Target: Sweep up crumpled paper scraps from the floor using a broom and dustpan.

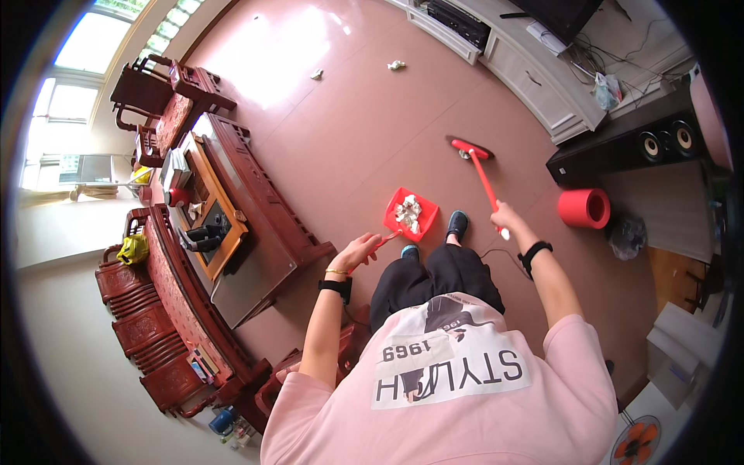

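My left hand (363,250) is closed around the handle of a red dustpan (428,216), which rests on the floor in front of my feet. Crumpled paper (408,213) lies in the pan. On the right, my right hand (507,215) grips the red handle of a broom (472,147). The broom's head is on the floor, ahead and to the right of the pan, with a crumpled piece (464,154) at its near edge. Two more crumpled pieces, one at the far centre (396,65) and one left of it (317,74), lie on the floor.
A dark wooden coffee table (256,296) with a tray is at the left, beside a carved wooden bench (157,331). A white TV cabinet (523,75), a black speaker (628,145), a red cylindrical bin (583,208) and a dark plastic bag (628,237) stand at the right. A cable crosses the floor by my right foot.
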Demonstrator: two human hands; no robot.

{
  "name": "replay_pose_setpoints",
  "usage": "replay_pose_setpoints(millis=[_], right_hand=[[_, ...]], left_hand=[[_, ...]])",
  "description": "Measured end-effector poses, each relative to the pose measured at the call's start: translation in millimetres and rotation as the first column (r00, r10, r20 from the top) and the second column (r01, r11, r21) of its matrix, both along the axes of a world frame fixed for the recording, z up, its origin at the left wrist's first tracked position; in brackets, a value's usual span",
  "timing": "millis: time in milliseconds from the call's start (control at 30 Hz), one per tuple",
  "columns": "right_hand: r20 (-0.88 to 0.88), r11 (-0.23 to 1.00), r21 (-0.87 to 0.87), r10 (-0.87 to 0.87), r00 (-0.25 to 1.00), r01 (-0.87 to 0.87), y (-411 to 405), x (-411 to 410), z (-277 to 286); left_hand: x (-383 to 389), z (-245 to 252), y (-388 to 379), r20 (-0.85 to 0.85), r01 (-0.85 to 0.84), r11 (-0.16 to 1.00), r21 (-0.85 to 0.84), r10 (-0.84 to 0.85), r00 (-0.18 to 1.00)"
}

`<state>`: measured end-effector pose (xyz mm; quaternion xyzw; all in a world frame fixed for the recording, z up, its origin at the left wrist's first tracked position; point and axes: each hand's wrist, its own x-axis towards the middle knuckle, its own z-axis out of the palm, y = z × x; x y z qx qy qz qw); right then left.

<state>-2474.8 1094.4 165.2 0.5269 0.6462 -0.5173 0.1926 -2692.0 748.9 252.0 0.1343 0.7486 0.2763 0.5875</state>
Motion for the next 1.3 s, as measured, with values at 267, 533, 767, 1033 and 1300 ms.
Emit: replay_pose_setpoints(millis=[267, 533, 767, 1033, 1300], right_hand=[[0.042, 0.927, -0.174, 0.345, 0.938, -0.333, -96.7, 65.0, 20.8], [-0.086, 0.890, -0.428, 0.130, 0.988, -0.155, -166.0, 120.9, 112.1], [-0.057, 0.807, -0.475, -0.426, 0.903, 0.351, -268.2, 215.3, 155.0], [-0.178, 0.691, -0.420, -0.698, 0.693, 0.588, -333.7, 294.0, 136.0], [0.059, 0.648, -0.050, -0.758, 0.650, 0.760, -403.4, 421.3, 97.5]], left_hand=[[-9.8, -46.4, -81.8, 0.253, -0.392, 0.918, 0.057, 0.367, 0.895], [38.3, -132.4, -140.2, -0.477, -0.070, 0.909, 0.411, 0.280, 0.833], [65.2, -147.2, -72.2, -0.405, -0.062, 0.912, 0.405, 0.240, 0.882], [63.9, -180.0, -39.7, -0.313, -0.150, 0.802, 0.578, 0.389, 0.866], [139.7, -106.6, -0.1, -0.208, -0.077, 0.740, 0.668, 0.285, 0.936]])
